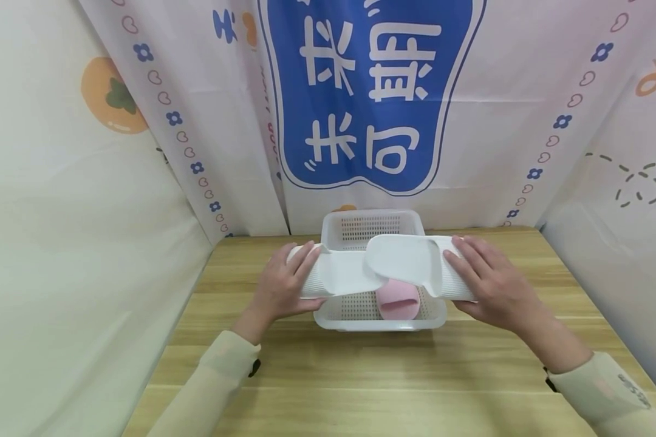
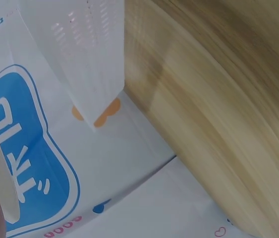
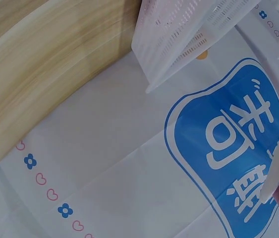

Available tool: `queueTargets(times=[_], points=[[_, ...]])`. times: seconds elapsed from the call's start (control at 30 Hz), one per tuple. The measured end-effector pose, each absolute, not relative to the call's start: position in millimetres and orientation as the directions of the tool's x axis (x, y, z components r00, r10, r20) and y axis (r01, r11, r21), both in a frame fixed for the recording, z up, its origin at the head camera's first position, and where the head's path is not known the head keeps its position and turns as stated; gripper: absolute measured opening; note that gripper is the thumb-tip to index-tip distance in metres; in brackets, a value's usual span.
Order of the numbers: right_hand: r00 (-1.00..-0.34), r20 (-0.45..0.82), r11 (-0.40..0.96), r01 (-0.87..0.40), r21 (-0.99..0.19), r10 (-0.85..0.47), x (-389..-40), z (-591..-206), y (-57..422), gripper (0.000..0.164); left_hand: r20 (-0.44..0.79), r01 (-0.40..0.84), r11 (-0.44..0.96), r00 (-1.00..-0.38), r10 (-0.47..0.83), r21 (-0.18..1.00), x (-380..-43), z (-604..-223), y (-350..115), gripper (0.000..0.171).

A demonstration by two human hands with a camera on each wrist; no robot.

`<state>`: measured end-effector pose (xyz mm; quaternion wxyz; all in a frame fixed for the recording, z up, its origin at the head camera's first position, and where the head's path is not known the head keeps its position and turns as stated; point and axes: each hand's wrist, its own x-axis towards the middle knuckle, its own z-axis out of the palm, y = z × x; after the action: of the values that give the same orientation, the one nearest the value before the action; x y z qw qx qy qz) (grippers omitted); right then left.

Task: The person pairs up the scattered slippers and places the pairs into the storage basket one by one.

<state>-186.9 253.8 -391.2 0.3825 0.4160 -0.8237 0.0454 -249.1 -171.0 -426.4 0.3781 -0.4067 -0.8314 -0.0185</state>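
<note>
Sleeves [image 1: 607, 388], hands [image 1: 489, 282] gripping wht slippers [image 1: 401, 258], bskt [image 1: 379, 326] below

Reads, in white, on the blue wavy-edged printed panel [image 1: 361, 109] of the white cloth [image 1: 229, 121] behind the white rectangular perforated plastic basket [image 1: 379, 325]: 未来可期.

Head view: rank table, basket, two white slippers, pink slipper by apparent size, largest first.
1. Table
2. Basket
3. Left white slipper and right white slipper: look alike, overlapping, so unranked
4. Pink slipper, by visible part; partly hidden
</note>
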Motion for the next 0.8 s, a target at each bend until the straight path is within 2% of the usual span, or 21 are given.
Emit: queueTargets(times=[0.33,0.8], points=[[-0.28,0.697,0.593,-0.763,0.256,-0.66,-189.0,-394.4,239.1,0.066,0.658,0.707,0.645,-0.341,0.671,-0.29,-246.2,-425.2,-160.7,0.098],[-0.289,0.652,0.569,-0.778,0.267,-0.701,-187.2,-398.0,224.2,0.064,0.675,0.727,0.622,-0.305,0.671,-0.29,-239.3,-424.5,-147.7,0.097]])
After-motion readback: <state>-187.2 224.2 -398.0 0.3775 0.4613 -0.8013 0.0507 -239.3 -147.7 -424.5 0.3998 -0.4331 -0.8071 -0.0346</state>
